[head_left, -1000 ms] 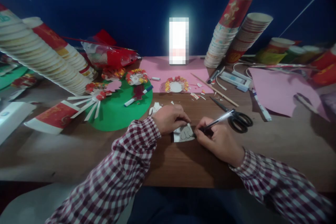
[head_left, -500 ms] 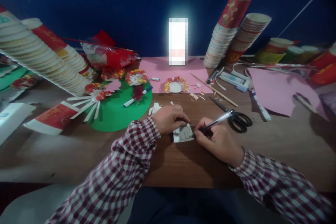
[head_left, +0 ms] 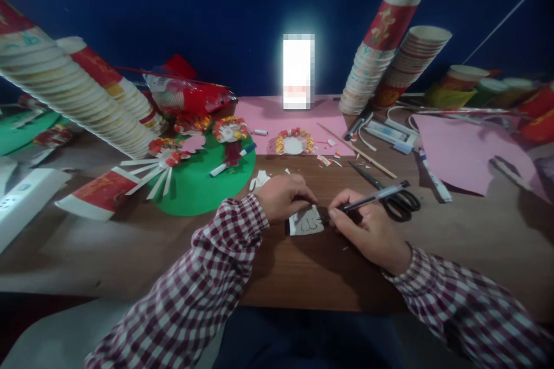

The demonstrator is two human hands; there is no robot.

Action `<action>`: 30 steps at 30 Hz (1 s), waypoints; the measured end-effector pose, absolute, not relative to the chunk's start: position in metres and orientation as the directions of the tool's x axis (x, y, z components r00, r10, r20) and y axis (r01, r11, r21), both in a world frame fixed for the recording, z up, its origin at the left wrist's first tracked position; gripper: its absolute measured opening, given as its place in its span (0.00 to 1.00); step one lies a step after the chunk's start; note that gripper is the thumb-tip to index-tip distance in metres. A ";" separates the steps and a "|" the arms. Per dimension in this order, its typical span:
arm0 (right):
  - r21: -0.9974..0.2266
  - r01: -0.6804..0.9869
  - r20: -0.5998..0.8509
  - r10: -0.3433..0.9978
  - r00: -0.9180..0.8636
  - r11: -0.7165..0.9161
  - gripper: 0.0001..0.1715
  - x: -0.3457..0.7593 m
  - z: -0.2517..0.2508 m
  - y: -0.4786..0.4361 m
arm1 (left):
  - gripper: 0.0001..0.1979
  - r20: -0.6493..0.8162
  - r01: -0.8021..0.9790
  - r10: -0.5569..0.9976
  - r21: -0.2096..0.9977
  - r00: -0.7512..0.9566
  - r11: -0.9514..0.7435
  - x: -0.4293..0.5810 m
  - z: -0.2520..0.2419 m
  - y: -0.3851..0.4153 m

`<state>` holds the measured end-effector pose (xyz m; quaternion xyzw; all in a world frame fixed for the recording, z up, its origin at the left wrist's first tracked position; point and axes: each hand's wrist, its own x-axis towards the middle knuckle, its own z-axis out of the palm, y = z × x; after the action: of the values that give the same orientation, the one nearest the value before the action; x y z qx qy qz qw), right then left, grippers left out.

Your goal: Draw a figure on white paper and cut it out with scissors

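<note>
A small piece of white paper (head_left: 308, 225) with dark curved lines drawn on it lies on the brown table. My left hand (head_left: 288, 195) has its thumb and fingers closed at the paper's upper edge. Just right of the paper, my right hand (head_left: 367, 229) grips a clear-barrelled pen (head_left: 375, 195) that leans back over the hand. The pen's tip is in shadow near the paper's right edge; I cannot tell whether it touches. Behind the right hand lie black-handled scissors (head_left: 400, 202). White paper scraps (head_left: 260, 179) sit beyond my left wrist.
A green round sheet (head_left: 190, 199) holds cup-craft pieces and a marker. Tall paper-cup stacks stand left (head_left: 99, 98) and right (head_left: 372, 57). A bright phone-like screen (head_left: 298, 72) stands on pink paper (head_left: 259, 109). A wooden stick (head_left: 359, 151) and pink sheet (head_left: 467, 153) lie right.
My right hand has drawn slightly right, away from the paper, and the pen lies at a flatter slant. My left hand stays on the paper. The whole view has shifted a little.
</note>
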<state>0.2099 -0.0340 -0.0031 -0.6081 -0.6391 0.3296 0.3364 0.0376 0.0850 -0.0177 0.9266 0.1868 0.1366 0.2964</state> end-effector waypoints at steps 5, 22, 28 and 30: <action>-0.798 0.596 0.072 0.996 -0.058 0.092 0.06 0.208 -0.001 -0.035 | 0.09 0.139 0.268 0.421 0.585 0.896 -0.765 0.037 -0.016 0.084; -0.731 0.658 0.142 0.984 -0.110 0.179 0.07 0.199 -0.002 -0.036 | 0.08 0.097 0.306 0.438 0.581 0.894 -0.754 0.039 -0.013 0.084; -0.708 0.677 0.138 0.979 -0.149 0.203 0.08 0.199 -0.005 -0.034 | 0.08 0.092 0.309 0.441 0.586 0.893 -0.749 0.039 -0.014 0.085; -0.709 0.676 0.138 0.979 -0.147 0.202 0.08 0.199 -0.006 -0.034 | 0.09 0.099 0.302 0.438 0.590 0.893 -0.749 0.039 -0.014 0.085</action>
<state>0.1995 -0.0342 -0.0062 -0.5795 -0.7142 0.2519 0.3012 0.0389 0.0850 -0.0143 0.9278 0.1993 0.1165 0.2931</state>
